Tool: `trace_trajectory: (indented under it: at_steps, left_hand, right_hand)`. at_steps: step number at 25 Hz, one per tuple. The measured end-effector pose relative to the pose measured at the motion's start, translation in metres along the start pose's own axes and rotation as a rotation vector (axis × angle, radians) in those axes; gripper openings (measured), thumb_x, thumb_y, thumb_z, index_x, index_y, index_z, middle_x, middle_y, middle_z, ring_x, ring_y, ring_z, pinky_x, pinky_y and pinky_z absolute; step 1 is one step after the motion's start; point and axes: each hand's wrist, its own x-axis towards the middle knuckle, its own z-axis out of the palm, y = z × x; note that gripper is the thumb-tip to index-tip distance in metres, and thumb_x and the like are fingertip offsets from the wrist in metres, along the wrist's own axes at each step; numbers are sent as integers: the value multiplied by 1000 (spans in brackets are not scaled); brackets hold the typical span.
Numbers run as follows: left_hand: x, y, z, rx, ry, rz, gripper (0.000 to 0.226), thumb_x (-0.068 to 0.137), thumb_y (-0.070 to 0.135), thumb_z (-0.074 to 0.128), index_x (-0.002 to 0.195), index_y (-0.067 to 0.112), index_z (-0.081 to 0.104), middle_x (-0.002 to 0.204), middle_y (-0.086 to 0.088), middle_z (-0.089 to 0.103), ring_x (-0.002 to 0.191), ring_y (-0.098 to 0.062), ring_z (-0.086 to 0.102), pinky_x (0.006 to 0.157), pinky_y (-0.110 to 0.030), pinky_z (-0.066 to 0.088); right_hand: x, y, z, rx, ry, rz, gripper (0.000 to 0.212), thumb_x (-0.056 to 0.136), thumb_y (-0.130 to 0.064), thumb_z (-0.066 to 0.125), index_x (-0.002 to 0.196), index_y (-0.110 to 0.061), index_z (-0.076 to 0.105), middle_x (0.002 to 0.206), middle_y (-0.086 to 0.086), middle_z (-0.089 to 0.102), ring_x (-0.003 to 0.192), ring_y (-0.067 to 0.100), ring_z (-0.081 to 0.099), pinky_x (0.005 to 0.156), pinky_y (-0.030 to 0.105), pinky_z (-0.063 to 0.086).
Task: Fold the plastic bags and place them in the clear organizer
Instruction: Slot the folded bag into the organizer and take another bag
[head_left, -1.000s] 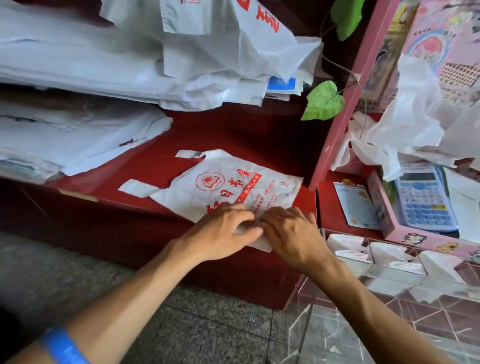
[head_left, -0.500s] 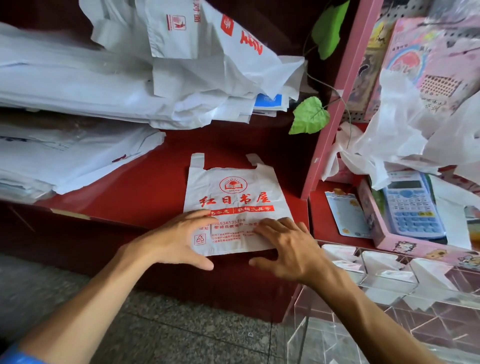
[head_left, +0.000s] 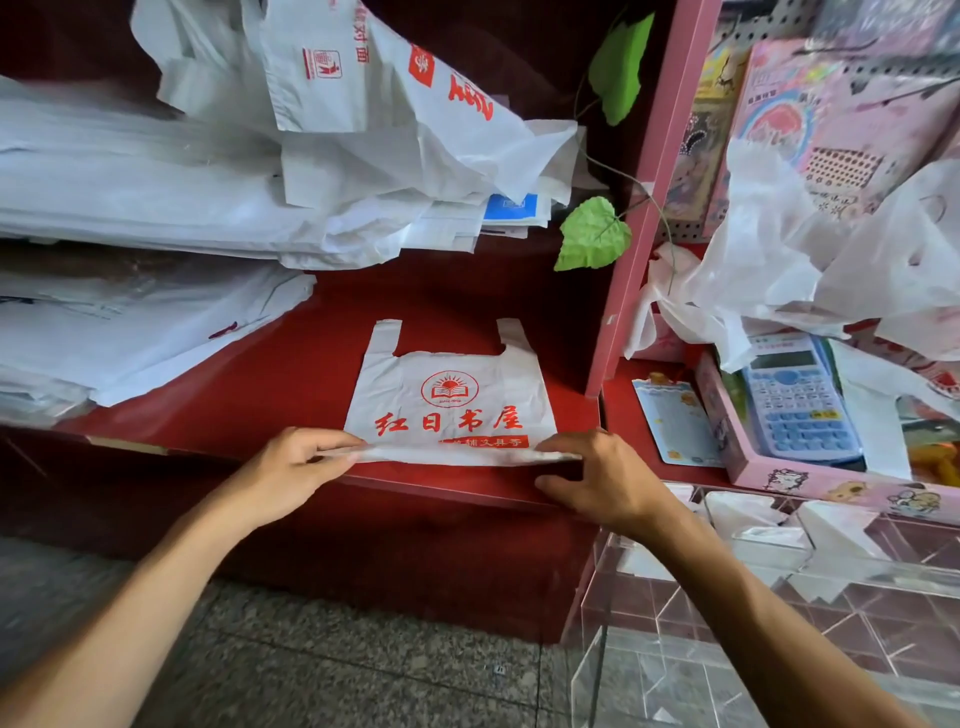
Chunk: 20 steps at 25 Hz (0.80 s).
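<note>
1. where the red shelf (head_left: 291, 379) runs out toward its front lip, a white plastic bag (head_left: 447, 395) lies flat, red print facing up and readable from the person's side.
2. behind and to the left of it, heaps of white bags (head_left: 156, 197) sag over the shelf from above, with a flatter stack (head_left: 119, 327) below them; neither touches the printed bag.
3. green leaves (head_left: 592, 236) hang on a thin stem just behind the bag's right handle, beside a pink post (head_left: 644, 208) that walls the shelf off on the right.
4. past the post, more crumpled bags (head_left: 779, 270) spill over a pink tray (head_left: 831, 480) holding a blue calculator (head_left: 797, 400), with a small card (head_left: 675, 423) beside it.
5. the clear organizer (head_left: 779, 571) stands lower right, under the right forearm, with folded white pieces in its back cells.
6. the bag's two handles point away from the person toward the back of the shelf; its bottom edge sits nearest them, lifted and rolled over, so the fold line runs left to right.
7. the left hand (head_left: 296, 467) pinches the bag's near left corner between thumb and fingers.
8. the right hand (head_left: 597, 473) grips the near right corner the same way, fingers curled over the folded edge.
</note>
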Motion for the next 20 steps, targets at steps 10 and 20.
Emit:
trace_trajectory:
  at_steps: [10, 20]
  left_hand:
    - [12, -2, 12, 42, 237, -107, 22, 83, 5, 74, 83, 27, 77, 79, 26, 71, 70, 15, 59, 61, -7, 39]
    - [14, 2, 19, 256, 330, -218, 46, 83, 41, 68, 66, 3, 48, 55, -4, 43, 61, -34, 50, 67, -36, 36]
  right_hand:
    - [11, 3, 5, 165, 181, 264, 26, 90, -24, 67, 69, -9, 61, 63, 3, 59, 60, 16, 52, 52, 21, 35]
    - [20, -6, 17, -4, 222, 368, 37, 89, -35, 66, 65, -8, 55, 58, 3, 50, 64, 31, 53, 57, 33, 35]
